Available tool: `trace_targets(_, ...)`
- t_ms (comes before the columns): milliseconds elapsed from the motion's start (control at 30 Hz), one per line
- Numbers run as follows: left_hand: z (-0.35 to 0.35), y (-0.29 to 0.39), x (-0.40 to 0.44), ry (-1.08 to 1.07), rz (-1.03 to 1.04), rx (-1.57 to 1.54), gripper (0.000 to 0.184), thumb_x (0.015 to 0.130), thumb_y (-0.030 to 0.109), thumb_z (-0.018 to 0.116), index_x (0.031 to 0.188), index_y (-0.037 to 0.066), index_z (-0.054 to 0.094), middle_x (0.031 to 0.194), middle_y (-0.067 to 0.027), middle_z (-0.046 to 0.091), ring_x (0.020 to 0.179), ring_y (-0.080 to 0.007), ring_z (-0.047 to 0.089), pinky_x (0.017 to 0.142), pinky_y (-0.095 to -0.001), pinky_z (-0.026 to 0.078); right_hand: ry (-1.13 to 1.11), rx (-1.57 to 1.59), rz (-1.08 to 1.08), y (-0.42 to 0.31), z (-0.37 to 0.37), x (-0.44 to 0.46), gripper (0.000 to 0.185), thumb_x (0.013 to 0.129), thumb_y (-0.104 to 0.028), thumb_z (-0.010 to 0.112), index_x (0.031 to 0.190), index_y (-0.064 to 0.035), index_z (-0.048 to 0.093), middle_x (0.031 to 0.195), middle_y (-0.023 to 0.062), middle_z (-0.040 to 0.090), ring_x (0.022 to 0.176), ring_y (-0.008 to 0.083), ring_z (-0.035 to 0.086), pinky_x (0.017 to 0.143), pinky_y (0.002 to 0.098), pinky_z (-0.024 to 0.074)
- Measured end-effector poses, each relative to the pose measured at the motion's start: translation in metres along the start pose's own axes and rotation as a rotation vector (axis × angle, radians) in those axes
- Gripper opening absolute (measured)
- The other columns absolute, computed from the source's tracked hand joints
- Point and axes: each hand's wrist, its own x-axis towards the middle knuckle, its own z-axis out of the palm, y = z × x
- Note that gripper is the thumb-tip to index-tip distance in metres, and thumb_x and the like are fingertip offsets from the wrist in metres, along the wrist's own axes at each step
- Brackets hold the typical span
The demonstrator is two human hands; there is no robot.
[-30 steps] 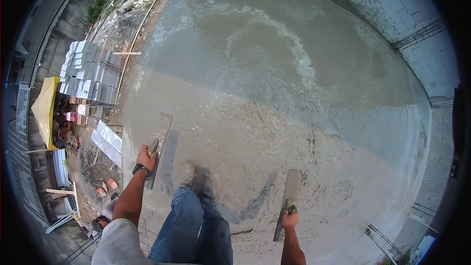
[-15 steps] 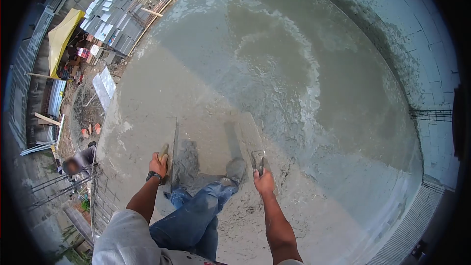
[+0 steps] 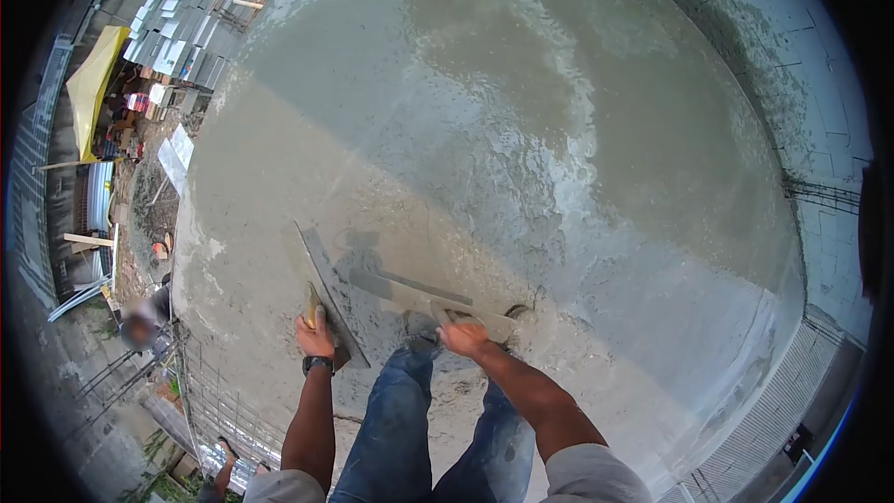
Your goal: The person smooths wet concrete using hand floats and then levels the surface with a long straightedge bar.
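My left hand (image 3: 317,337) is wrapped round the wooden handle of a long float (image 3: 328,293), whose straight blade slants across the wet concrete (image 3: 279,177). My right hand (image 3: 463,337) grips a long-bladed trowel (image 3: 419,296) in front of my legs. Its blade points up and left towards the float, with a gap between the two. Whether the trowel's blade presses on the surface or hovers just over it, I cannot tell. Around both tools the concrete is partly smooth and partly rough. My feet stand in it, partly hidden behind my right hand and the trowel.
A pale block wall (image 3: 810,84) borders the slab at right. Stacked grey blocks (image 3: 177,23) and a yellow canopy (image 3: 93,93) stand beyond the left edge. A person (image 3: 149,326) is beside that edge, near projecting steel bars (image 3: 112,374). Another person's arm (image 3: 224,468) shows at lower left.
My right hand has swung left, turning the trowel from lengthwise to nearly crosswise. The float in my left hand has tilted from upright to slanting. My legs have moved apart.
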Motion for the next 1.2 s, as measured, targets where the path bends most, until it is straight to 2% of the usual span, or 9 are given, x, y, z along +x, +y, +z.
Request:
trace_targets(300, 0.071, 0.020, 0.037, 0.048, -0.164, -0.217, 0.036, 0.099, 0.032, 0.065, 0.093, -0.002, 0.054, 0.081, -0.0069, 0.057, 0.072, -0.0162, 0.048, 0.067, -0.0341, 0.045, -0.213, -0.327, -0.416, 0.087, 0.015, 0.206, 0.035, 0.095, -0.027, 0.046, 0.124, -0.0215, 0.066, 0.115, 0.0126, 0.070, 0.111, 0.0301, 0.066, 0.090, 0.0470, 0.0520)
trace_targets(433, 0.140, 0.070, 0.060, 0.051, 0.057, -0.089, 0.032, 0.099, 0.029, 0.065, 0.095, -0.001, 0.054, 0.081, -0.0046, 0.057, 0.072, -0.0139, 0.049, 0.067, -0.0304, 0.045, 0.203, 0.129, -0.277, 0.152, 0.010, 0.284, 0.045, 0.096, -0.040, 0.043, 0.122, -0.0132, 0.069, 0.122, 0.0124, 0.068, 0.117, 0.0352, 0.060, 0.096, 0.0492, 0.0470)
trace_targets(567, 0.206, 0.107, 0.084, -0.097, 0.103, -0.275, 0.024, 0.098, 0.030, 0.066, 0.099, 0.010, 0.053, 0.066, 0.0035, 0.047, 0.045, -0.0064, 0.041, 0.040, -0.0247, 0.034, 0.092, 0.007, -0.289, 0.184, -0.111, 0.300, 0.039, 0.095, -0.034, 0.046, 0.111, -0.0091, 0.071, 0.115, 0.0150, 0.070, 0.110, 0.0371, 0.063, 0.091, 0.0511, 0.0473)
trace_targets(667, 0.220, 0.186, 0.090, -0.271, 0.054, -0.333, 0.021, 0.098, 0.027, 0.065, 0.100, 0.009, 0.054, 0.072, 0.0031, 0.050, 0.054, -0.0045, 0.044, 0.045, -0.0242, 0.037, 0.178, -0.062, -0.318, 0.207, -0.179, 0.305, 0.025, 0.090, -0.019, 0.054, 0.101, -0.0066, 0.071, 0.106, 0.0168, 0.072, 0.097, 0.0384, 0.068, 0.080, 0.0515, 0.0519)
trace_targets(767, 0.259, 0.194, 0.112, -0.178, 0.436, -0.194, 0.017, 0.099, 0.021, 0.064, 0.099, 0.007, 0.053, 0.080, 0.0039, 0.050, 0.066, -0.0031, 0.041, 0.055, -0.0219, 0.036, 0.268, -0.084, -0.309, 0.210, -0.261, 0.287, 0.022, 0.084, -0.014, 0.057, 0.099, -0.0044, 0.070, 0.105, 0.0189, 0.071, 0.093, 0.0406, 0.067, 0.079, 0.0546, 0.0492)
trace_targets(800, 0.261, 0.217, 0.101, -0.244, 0.266, -0.225, 0.016, 0.098, 0.019, 0.064, 0.099, 0.006, 0.054, 0.083, 0.0038, 0.050, 0.069, -0.0047, 0.041, 0.060, -0.0226, 0.038, 0.317, -0.108, -0.312, 0.217, -0.277, 0.296, 0.019, 0.082, -0.010, 0.058, 0.096, -0.0040, 0.069, 0.103, 0.0193, 0.071, 0.089, 0.0406, 0.068, 0.075, 0.0551, 0.0494)
trace_targets(933, 0.275, 0.205, 0.102, -0.301, 0.317, -0.212, 0.017, 0.097, 0.017, 0.066, 0.098, 0.005, 0.055, 0.085, 0.0021, 0.053, 0.076, -0.0071, 0.045, 0.070, -0.0244, 0.041, 0.527, 0.048, -0.196, 0.251, -0.348, 0.286, 0.021, 0.090, -0.014, 0.053, 0.103, -0.0060, 0.068, 0.108, 0.0213, 0.069, 0.101, 0.0408, 0.067, 0.080, 0.0509, 0.0513)
trace_targets(1067, 0.267, 0.205, 0.084, -0.278, 0.478, -0.173, 0.017, 0.097, 0.019, 0.066, 0.099, 0.006, 0.056, 0.081, 0.0043, 0.054, 0.068, -0.0036, 0.042, 0.059, -0.0226, 0.038, 0.763, 0.106, -0.091, 0.293, -0.422, 0.273, 0.033, 0.096, -0.029, 0.054, 0.111, -0.0028, 0.067, 0.113, 0.0233, 0.068, 0.108, 0.0440, 0.064, 0.090, 0.0541, 0.0504)
trace_targets(1200, 0.259, 0.203, 0.082, -0.187, 0.599, -0.091, 0.016, 0.097, 0.017, 0.066, 0.098, 0.007, 0.055, 0.080, 0.0039, 0.053, 0.067, -0.0037, 0.042, 0.058, -0.0228, 0.038, 1.084, 0.262, -0.002, 0.370, -0.481, 0.271, 0.035, 0.094, -0.026, 0.058, 0.117, -0.0012, 0.065, 0.120, 0.0239, 0.066, 0.114, 0.0412, 0.063, 0.096, 0.0495, 0.0502)
